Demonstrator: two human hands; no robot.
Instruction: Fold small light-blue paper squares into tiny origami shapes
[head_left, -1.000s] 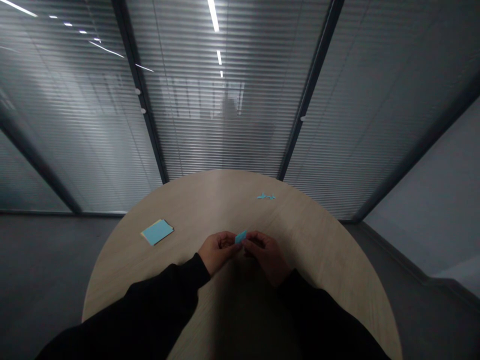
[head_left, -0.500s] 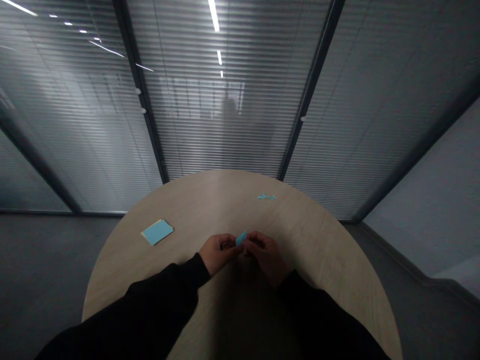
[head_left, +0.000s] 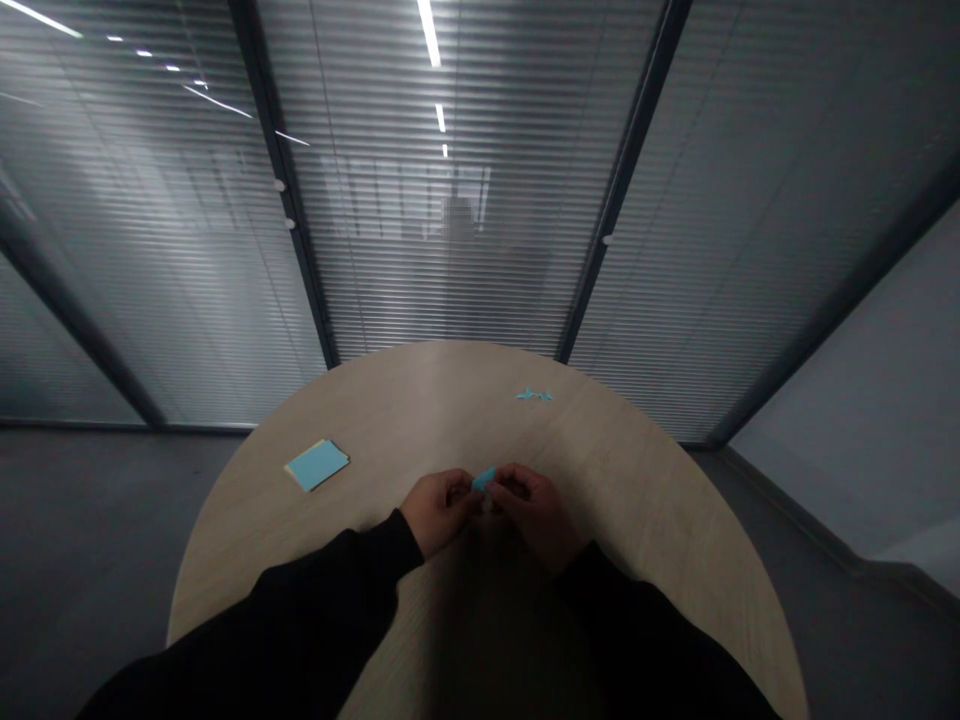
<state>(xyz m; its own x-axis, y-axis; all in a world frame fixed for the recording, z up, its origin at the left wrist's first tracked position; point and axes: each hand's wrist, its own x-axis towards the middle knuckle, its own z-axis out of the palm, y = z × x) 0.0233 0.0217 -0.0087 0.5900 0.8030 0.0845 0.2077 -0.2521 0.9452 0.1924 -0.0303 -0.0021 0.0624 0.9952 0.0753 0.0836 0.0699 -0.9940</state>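
Observation:
A small piece of blue paper (head_left: 484, 480) is pinched between my two hands, above the near middle of the round table. My left hand (head_left: 439, 512) grips its left side with thumb and fingers closed. On the other side, my right hand (head_left: 531, 508) holds it between thumb and curled fingers. The fingers cover much of the paper, so its full shape and any folds cannot be made out. To the left lies a stack of paper sheets (head_left: 318, 466), blue on top with a yellowish edge beneath. Farther off sit small folded blue paper pieces (head_left: 534, 395).
The round wooden table (head_left: 420, 410) reaches almost to a glass partition with blinds (head_left: 450, 290) at the back. Dark upright frames divide the partition. A pale wall (head_left: 870, 430) stands to the right, with dark floor (head_left: 97, 540) around the table.
The fingers have shifted very slightly on the blue paper, which both hands still hold. The stack and the folded pieces stay in place on the table; the view has moved a little.

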